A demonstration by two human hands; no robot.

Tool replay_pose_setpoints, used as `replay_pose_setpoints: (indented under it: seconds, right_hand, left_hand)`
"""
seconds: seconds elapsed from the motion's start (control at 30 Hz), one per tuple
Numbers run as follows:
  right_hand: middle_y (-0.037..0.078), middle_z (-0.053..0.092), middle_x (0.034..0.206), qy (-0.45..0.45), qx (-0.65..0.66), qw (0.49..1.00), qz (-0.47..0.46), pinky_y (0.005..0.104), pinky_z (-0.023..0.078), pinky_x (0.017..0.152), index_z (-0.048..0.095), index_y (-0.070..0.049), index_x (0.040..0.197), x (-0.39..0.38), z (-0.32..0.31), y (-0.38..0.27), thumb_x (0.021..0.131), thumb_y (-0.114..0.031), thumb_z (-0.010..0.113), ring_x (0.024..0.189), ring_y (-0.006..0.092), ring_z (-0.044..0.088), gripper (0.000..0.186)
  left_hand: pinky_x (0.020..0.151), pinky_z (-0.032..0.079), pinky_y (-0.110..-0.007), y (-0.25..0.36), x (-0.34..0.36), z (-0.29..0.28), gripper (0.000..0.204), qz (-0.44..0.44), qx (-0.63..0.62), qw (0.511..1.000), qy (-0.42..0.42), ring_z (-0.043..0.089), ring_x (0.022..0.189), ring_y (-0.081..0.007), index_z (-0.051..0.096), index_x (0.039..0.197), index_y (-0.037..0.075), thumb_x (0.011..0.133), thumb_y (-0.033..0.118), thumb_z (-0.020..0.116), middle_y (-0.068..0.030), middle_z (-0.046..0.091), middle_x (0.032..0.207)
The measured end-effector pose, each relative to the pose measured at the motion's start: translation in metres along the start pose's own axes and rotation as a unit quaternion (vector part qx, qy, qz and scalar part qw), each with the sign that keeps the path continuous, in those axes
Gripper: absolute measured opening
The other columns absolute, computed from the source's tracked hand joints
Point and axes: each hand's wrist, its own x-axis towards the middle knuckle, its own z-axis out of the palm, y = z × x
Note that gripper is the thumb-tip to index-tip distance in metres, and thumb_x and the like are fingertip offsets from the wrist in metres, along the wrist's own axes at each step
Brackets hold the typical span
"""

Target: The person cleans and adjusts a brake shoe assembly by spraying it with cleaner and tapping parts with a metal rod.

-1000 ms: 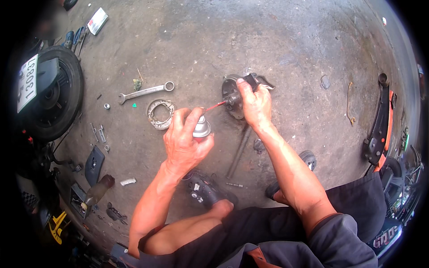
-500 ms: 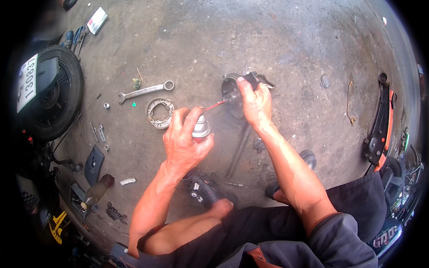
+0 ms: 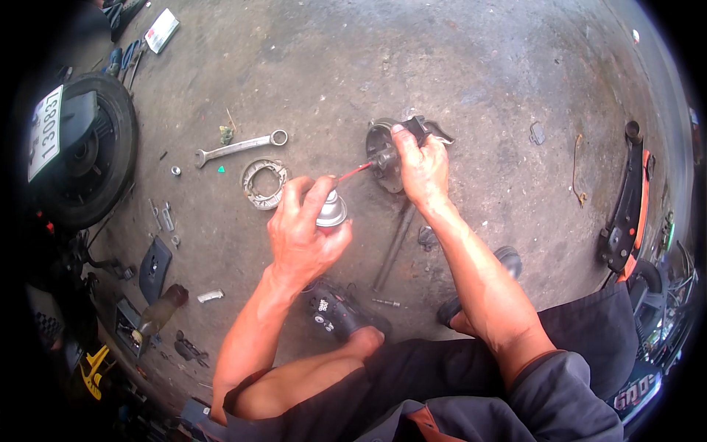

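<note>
Grips a spray can [image 3: 333, 212] in the left hand [image 3: 300, 239], with fingers curled round the silver shoulder and bent over the top, hiding much of the body. Directs a thin red straw [image 3: 355, 173] from that grip, up and to the right, toward the stubby centre of a dark round metal part [image 3: 381, 175]; cannot tell whether touching there or stopping just short. Clasps that same part in the right hand [image 3: 426, 173], with thumb laid along the near upper side and remaining fingers largely out of sight. Just to the right of that thumb's tip: a black bracket-like piece [image 3: 417, 129]. Just left of the left-hand grip, on the concrete floor [image 3: 515, 66]: a ring-shaped pair of brake shoes [image 3: 251, 180]. Above these, slightly leftward: a combination wrench [image 3: 239, 150], near a small green chip [image 3: 221, 169]. Below the right-hand grip, slanting down and to the left: a metal rod [image 3: 393, 249], with a small dark piece [image 3: 428, 237] to its right. Well apart from both grips: a black wheel [image 3: 121, 147] at far left, a brownish bottle [image 3: 162, 311] at lower left, and a long black-and-orange tool [image 3: 626, 202] at far right.
</note>
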Motion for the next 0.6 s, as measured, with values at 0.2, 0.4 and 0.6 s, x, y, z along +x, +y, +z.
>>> replay_pose_setpoints:
  seconds: [0.2, 0.4, 0.6]
  right_hand:
    - [0.025, 0.066, 0.092, -0.009, 0.007, 1.000, 0.012, 0.0393, 0.047, 0.083, 0.063, 0.006, 0.101, -0.0012, -0.0003, -0.0032, 0.084, -0.039, 0.060, 0.094, 0.0365, 0.064, 0.049]
    - [0.025, 0.066, 0.090, -0.004, -0.002, 1.000, 0.006, 0.0405, 0.047, 0.082, 0.064, 0.006, 0.098, -0.0005, -0.0007, -0.0024, 0.084, -0.039, 0.060, 0.092, 0.0374, 0.064, 0.047]
    - [0.026, 0.066, 0.090, 0.002, -0.006, 1.000, 0.001, 0.0408, 0.047, 0.081, 0.064, 0.005, 0.099, 0.0001, -0.0003, -0.0009, 0.084, -0.039, 0.060, 0.092, 0.0382, 0.064, 0.047]
  left_hand:
    - [0.069, 0.051, -0.043, -0.0026, 0.0002, 0.0016, 0.059, 0.002, 0.022, 1.000, -0.006, 0.059, 0.088, -0.0358, 0.056, 0.114, 0.014, 0.058, 0.012, 0.075, -0.0166, 0.053, 0.104]
    - [0.069, 0.051, -0.043, -0.0017, 0.0012, 0.0014, 0.058, 0.004, 0.026, 1.000, -0.007, 0.059, 0.088, -0.0354, 0.057, 0.114, 0.014, 0.058, 0.012, 0.075, -0.0164, 0.053, 0.104]
    - [0.069, 0.051, -0.042, -0.0004, 0.0027, 0.0010, 0.058, 0.009, 0.024, 1.000, -0.006, 0.060, 0.087, -0.0351, 0.057, 0.113, 0.013, 0.058, 0.012, 0.075, -0.0159, 0.053, 0.103]
